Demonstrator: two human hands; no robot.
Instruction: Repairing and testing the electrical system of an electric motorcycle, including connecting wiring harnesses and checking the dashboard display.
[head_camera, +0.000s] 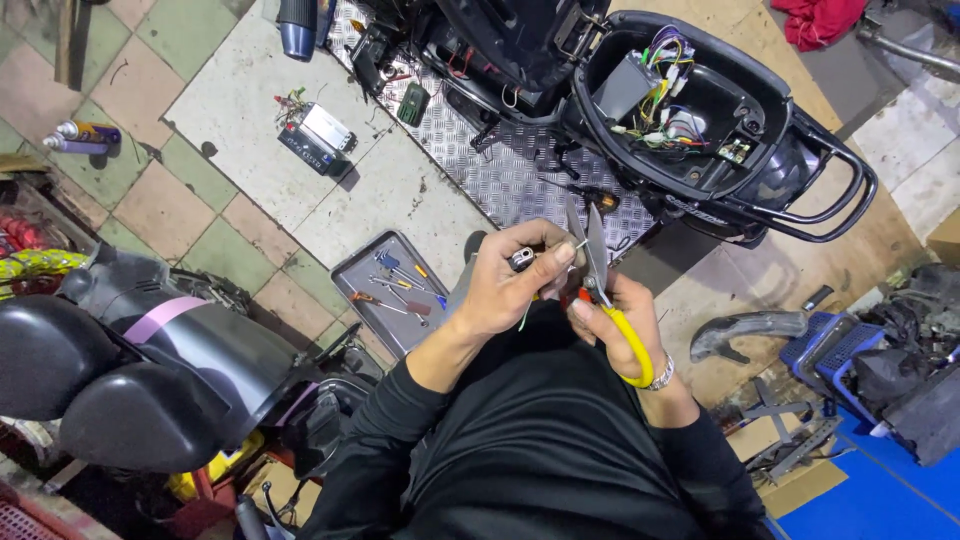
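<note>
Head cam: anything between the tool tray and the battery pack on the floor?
In the head view, only bare pale floor slab separates the tool tray from the battery pack; nothing lies there.

Scooter repair workshop. An opened scooter (690, 110) stands on a metal tread plate (500, 170), seat compartment exposed with loose coloured wiring (665, 110) inside. Tiled floor (170, 190) carries a tray of hand tools (395, 290), a battery pack with wires (318, 137) and spray cans (80, 136). Another scooter's black body panels (130, 370) sit at left; detached plastic parts (745, 330) and a blue crate (835, 350) lie at right. A red rag (815, 20) is on the floor at the top.
</note>
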